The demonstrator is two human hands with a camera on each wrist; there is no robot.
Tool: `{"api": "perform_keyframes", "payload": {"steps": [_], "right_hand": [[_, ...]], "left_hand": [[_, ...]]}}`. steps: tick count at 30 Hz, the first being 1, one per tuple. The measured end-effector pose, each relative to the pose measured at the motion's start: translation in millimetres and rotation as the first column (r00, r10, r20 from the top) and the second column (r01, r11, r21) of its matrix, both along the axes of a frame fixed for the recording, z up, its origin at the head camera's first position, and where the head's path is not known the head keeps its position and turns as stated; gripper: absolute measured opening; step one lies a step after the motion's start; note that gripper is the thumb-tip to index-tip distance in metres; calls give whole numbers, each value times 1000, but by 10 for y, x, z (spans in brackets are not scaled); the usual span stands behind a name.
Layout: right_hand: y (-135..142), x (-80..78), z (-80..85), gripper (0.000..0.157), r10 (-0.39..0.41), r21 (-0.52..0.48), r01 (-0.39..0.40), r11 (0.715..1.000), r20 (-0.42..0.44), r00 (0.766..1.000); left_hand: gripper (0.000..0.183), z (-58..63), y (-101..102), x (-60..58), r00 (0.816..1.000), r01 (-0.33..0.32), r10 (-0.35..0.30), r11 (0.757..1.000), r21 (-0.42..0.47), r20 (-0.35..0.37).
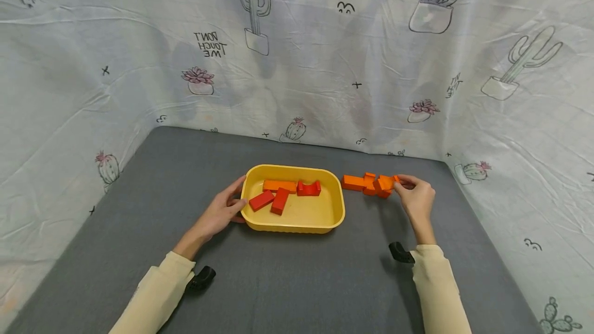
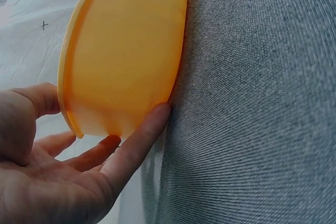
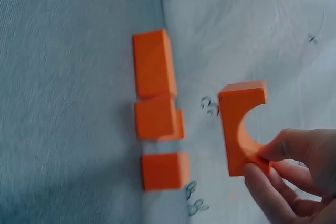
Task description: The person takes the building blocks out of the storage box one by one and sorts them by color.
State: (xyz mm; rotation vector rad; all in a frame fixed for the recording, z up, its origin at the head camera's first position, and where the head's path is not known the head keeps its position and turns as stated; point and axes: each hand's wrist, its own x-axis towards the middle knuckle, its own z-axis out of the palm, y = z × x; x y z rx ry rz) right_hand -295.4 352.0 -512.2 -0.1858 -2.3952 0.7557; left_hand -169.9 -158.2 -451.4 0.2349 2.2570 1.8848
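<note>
Mirrored "DON'T TOUCH ME" (image 1: 211, 44) on cloth (image 1: 306, 55)

Orange block (image 1: 384, 183) in right hand (image 1: 416, 197)

Head view: bright, soft, even light, its source out of frame; mostly sharp.
Cloth backdrop (image 1: 315, 66): pale, with faint grey shadow patches.
Bench (image 1: 297, 282): matte grey; a soft-edged shadow lies left of the right sleeve (image 1: 436, 287).
Left wrist view: cool tint, the bench weave grainy and clear.
Right wrist view: dimmer, bluish, hazy.
Bench-top orange blocks (image 3: 154, 66): softly blurred edges.
</note>
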Motion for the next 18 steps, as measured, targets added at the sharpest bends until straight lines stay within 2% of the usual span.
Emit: {"api": "perform_keyframes", "payload": {"steps": [1,2,8,9,14,16,18], "right_hand": [[35,-8,-4,23,-21,-3,21,1000,7,1000],[17,56,84,23,-5,-55,6,998,17,1000],[127,62,96,26,-81,-80,83,993,29,996],[182,-1,10,28,-119,-43,120,992,21,993],[219,28,-1,27,-146,-60,146,987,4,989],[210,68,58,28,-150,-70,152,986,29,988],[134,150,198,27,-149,-103,156,982,70,986]], "left_hand": [[60,1,1,-1,1000,1,-1,1000,3,0],[60,1,0,-3,1000,3,-3,1000,5,1],[60,-10,-8,-7,1000,2,-2,1000,6,4],[60,-12,-10,-10,1000,2,-2,1000,6,5],[61,-5,-9,-17,1000,7,-8,1000,13,10],[61,24,-1,-9,1000,8,-8,1000,14,17],[61,83,10,12,1000,8,-8,1000,14,23]]}}
